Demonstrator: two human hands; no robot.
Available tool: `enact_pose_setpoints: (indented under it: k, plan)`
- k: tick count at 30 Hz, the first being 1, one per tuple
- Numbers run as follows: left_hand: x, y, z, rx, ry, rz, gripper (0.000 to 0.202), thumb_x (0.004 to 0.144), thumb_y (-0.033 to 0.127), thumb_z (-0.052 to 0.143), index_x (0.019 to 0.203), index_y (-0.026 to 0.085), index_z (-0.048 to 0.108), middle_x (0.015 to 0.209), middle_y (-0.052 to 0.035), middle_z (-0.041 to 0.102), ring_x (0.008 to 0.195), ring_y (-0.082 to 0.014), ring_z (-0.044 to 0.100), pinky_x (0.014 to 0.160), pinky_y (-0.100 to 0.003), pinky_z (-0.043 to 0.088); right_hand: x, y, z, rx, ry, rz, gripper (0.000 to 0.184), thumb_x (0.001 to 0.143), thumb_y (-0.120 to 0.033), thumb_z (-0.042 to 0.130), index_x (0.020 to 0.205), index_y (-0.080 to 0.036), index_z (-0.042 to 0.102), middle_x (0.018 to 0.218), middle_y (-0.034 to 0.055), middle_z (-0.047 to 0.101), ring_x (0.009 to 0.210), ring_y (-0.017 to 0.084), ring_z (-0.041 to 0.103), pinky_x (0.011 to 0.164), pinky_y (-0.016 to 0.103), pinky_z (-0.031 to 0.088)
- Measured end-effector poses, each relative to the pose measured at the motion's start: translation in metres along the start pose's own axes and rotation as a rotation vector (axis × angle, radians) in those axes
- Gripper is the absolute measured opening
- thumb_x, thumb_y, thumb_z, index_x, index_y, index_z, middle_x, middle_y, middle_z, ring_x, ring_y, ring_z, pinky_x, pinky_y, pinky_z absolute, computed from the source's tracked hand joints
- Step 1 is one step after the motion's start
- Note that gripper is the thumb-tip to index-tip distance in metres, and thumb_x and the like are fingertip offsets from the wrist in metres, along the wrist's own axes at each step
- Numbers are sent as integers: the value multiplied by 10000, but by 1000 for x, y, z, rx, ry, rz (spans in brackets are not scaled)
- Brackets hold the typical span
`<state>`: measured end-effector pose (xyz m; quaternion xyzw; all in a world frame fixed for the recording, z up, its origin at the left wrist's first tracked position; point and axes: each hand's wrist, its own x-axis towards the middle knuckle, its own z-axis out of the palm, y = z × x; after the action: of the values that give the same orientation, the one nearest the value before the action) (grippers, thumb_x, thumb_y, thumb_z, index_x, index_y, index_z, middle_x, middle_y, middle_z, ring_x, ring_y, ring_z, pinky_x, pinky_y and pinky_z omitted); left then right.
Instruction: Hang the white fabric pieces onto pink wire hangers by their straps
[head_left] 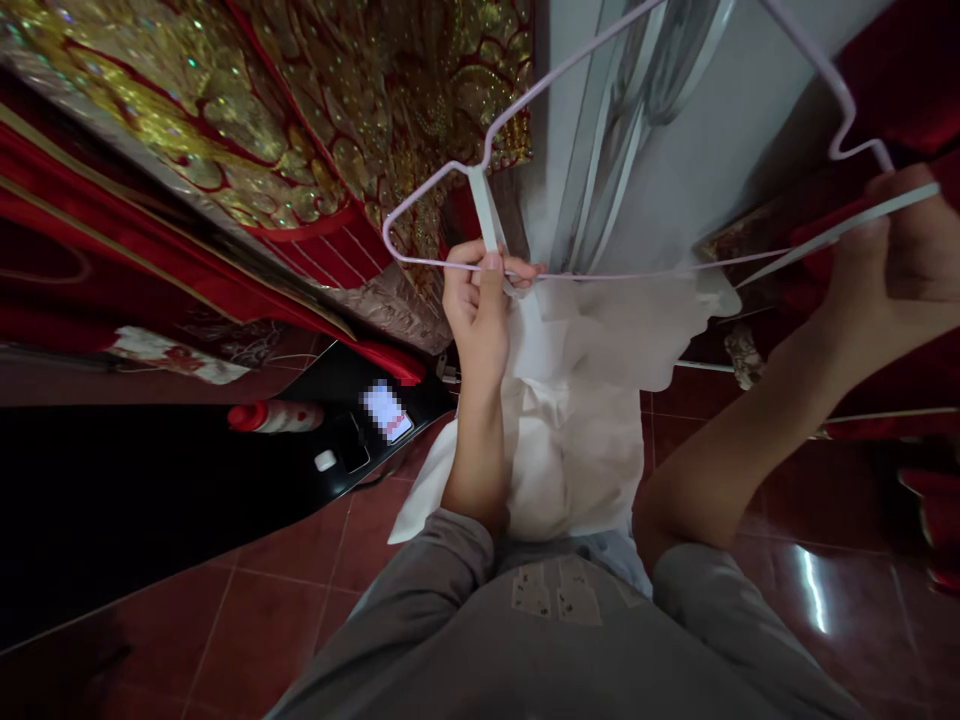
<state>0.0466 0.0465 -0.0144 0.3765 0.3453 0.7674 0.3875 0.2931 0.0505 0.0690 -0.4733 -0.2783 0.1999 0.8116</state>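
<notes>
Hanger (600, 275) spans both hands: the left hand's (484, 305) grip pinches one strap (484, 208) against it, likely keeping that taut, while another strap (904, 203) crosses the right hand (911, 255), its grip unclear.

The hanger (600, 276) is pale pinky purple. The straps (484, 205) are white, and the long hanging cloth (570, 410) is creamy white. The sparkly cloth (420, 80) is gold, with curly red swirls all over it. The folded cloth (67, 240) is bright red with thin gold stripes. The table (187, 500) is black. The bottle (289, 416) is pale with red spots and a red top. The shirt (480, 650) is grey. The floor (262, 620) has dark red squares with thin, lighter lines between them.
</notes>
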Motion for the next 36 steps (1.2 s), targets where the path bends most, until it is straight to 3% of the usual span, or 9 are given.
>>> enact_pose_setpoints:
  k: [8,12,16,19,23,26,30,33,36]
  plan:
    - [1,-4,-2,-31,-17,71,381,1004,610,804,1024,255,668,755,34,731,689,-153,731,844,-331,683,3,-3,-5,67,158,71,289,795,131,696,754,-143,778,817,-56,799,1444,245,692,823,81,657]
    - [2,-3,1,-5,19,69,378,1020,604,787,1011,255,641,740,33,727,680,-151,730,797,-307,665,11,-1,-5,-130,-119,-27,254,822,34,749,803,-204,837,844,-69,779,1192,101,812,871,55,633]
    - [-3,-2,5,17,55,62,310,1078,547,727,1024,263,614,744,34,729,677,-147,721,786,-303,649,17,0,1,-299,-427,-258,338,788,21,849,963,-268,874,925,-89,750,886,1,719,842,51,594]
    - [-5,-2,6,3,47,81,315,1069,555,732,1035,266,614,752,29,729,687,-154,725,744,-300,634,12,-1,-3,-460,-545,-404,469,787,-11,884,1143,-316,867,1101,-80,770,1103,65,708,1099,182,592]
    - [-3,1,4,22,49,25,337,1047,565,759,1023,261,617,749,28,714,716,-158,741,775,-305,637,-24,9,-15,-447,-552,-527,558,918,-145,828,1385,-444,769,1553,-155,677,1584,104,525,1470,386,228]
    - [-3,4,3,27,35,-17,369,1023,590,782,1019,259,619,749,31,714,729,-161,752,785,-313,642,-62,27,-19,-225,-328,-404,400,938,-102,735,1245,-338,833,1479,-64,732,1511,121,594,1360,390,412]
    - [-8,6,5,-2,0,29,440,985,662,795,1042,259,629,779,24,746,756,-176,783,736,-311,638,-86,49,-11,-19,71,-77,212,732,-11,629,839,-187,679,877,-38,626,834,59,618,852,200,556]
    - [-12,7,7,-15,14,48,444,987,664,792,1056,254,635,785,26,760,744,-168,782,739,-303,641,-83,50,-2,4,-26,194,134,773,-115,634,884,-191,633,873,-25,614,731,60,587,691,199,504]
    - [-15,6,11,-24,28,49,421,995,638,797,1059,256,634,788,34,765,706,-151,758,759,-300,644,-88,42,6,92,-288,333,241,867,-358,726,1065,-229,678,1085,45,742,954,141,748,870,304,629]
